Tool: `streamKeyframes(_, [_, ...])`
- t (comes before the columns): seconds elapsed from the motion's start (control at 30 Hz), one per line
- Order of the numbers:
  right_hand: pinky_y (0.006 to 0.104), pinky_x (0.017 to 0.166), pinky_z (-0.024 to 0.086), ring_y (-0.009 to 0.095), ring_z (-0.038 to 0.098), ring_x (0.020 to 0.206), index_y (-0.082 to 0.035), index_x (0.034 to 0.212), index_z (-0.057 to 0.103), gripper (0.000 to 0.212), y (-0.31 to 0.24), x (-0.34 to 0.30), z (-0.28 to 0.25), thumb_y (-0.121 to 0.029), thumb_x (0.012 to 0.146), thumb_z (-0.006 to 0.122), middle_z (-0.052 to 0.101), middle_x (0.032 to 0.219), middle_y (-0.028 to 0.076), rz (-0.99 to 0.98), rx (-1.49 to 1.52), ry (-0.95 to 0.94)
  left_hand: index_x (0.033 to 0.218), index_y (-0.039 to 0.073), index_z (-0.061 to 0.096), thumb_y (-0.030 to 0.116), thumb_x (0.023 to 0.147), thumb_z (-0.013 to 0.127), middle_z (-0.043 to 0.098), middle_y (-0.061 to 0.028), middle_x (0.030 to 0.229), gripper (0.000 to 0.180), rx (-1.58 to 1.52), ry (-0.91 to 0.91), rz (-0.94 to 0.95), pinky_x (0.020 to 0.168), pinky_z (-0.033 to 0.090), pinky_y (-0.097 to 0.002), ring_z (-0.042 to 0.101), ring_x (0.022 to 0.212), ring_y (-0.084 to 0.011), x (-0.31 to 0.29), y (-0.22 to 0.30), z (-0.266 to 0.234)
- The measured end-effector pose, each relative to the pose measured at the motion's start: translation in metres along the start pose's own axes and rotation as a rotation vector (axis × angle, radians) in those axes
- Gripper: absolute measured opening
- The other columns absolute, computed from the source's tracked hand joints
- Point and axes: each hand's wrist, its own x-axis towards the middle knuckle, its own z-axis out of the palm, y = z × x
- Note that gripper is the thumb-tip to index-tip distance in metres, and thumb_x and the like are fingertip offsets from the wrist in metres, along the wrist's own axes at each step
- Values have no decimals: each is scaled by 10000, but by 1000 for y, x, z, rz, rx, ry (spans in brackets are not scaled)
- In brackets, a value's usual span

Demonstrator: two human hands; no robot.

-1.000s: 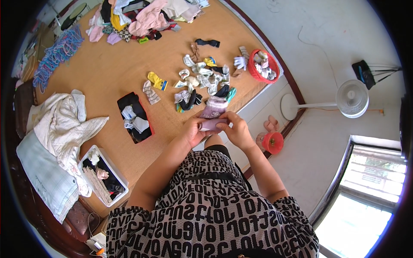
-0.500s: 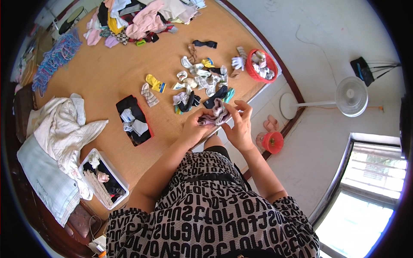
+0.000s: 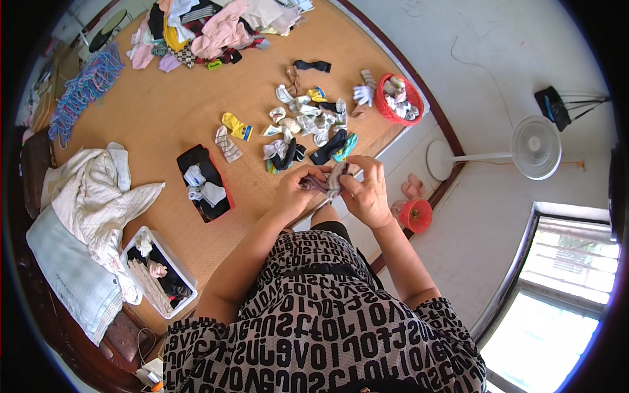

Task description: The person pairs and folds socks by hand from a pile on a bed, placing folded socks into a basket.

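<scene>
A mauve-grey striped sock (image 3: 335,178), bunched up, is held between my two hands over the bed's near edge. My left hand (image 3: 293,194) grips one end with its fingers closed. At the other end, my right hand (image 3: 370,196) pinches the cloth between thumb and fingers. Just beyond them lie a dark sock (image 3: 327,148) and a teal patterned sock (image 3: 346,147). Farther off is a loose spread of mostly white socks (image 3: 319,124). A yellow sock (image 3: 236,126) and a striped pale sock (image 3: 228,145) rest left of that spread.
On the woven mat (image 3: 177,105) stand a red-rimmed black box (image 3: 211,208) with light socks, a white bin (image 3: 189,288) and a red basket (image 3: 397,121). Clothes (image 3: 223,33) and hangers (image 3: 85,92) lie farther back. A fan (image 3: 535,147) and red bucket (image 3: 415,217) stand right.
My right hand has turned and closed in on the sock, its fingers now pinching the cloth. The sock looks more compact and its stripes show more; my left hand has barely moved.
</scene>
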Motion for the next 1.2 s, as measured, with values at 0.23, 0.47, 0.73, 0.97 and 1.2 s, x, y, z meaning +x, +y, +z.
streamKeyframes(0.23, [336, 737, 416, 235, 516, 882, -102, 754, 617, 203, 1, -6, 10, -51, 566, 675, 541, 921, 45, -55, 33, 23, 977, -6, 530, -125, 731, 510, 591, -83, 969, 274, -76, 220, -235, 759, 487, -231, 589, 895, -136, -3, 17, 18])
streamKeyframes(0.47, [336, 677, 439, 228, 539, 852, -69, 783, 618, 243, -12, -16, 32, -41, 546, 669, 557, 925, 34, -42, -43, 178, 1006, -7, 511, -115, 754, 463, 578, -87, 959, 278, 245, 342, -30, 707, 512, -248, 590, 839, -151, 0, -17, 11])
streamKeyframes(0.73, [406, 801, 399, 279, 526, 978, -65, 943, 521, 405, -10, -27, 47, -133, 591, 709, 549, 1049, 92, 82, 65, -77, 1113, 21, 479, 14, 835, 478, 537, -98, 1062, 278, -207, 423, -331, 728, 507, -263, 582, 887, -149, -3, -11, 15])
streamKeyframes(0.97, [356, 869, 391, 233, 547, 983, -64, 1034, 531, 398, 19, -37, 34, -184, 708, 725, 573, 1048, 113, 745, 621, -386, 1220, 54, 488, 318, 896, 479, 563, -83, 1083, 418, -60, -134, -442, 783, 473, -295, 590, 869, -148, -6, 24, -23])
streamKeyframes(1.2, [356, 953, 394, 200, 533, 1052, -30, 1190, 460, 559, 10, -21, 18, -273, 757, 715, 553, 1121, 85, 805, 1874, -447, 1110, -8, 545, 226, 838, 626, 591, -50, 996, 368, 95, -246, -404, 812, 429, -253, 544, 890, -127, -1, 16, -29])
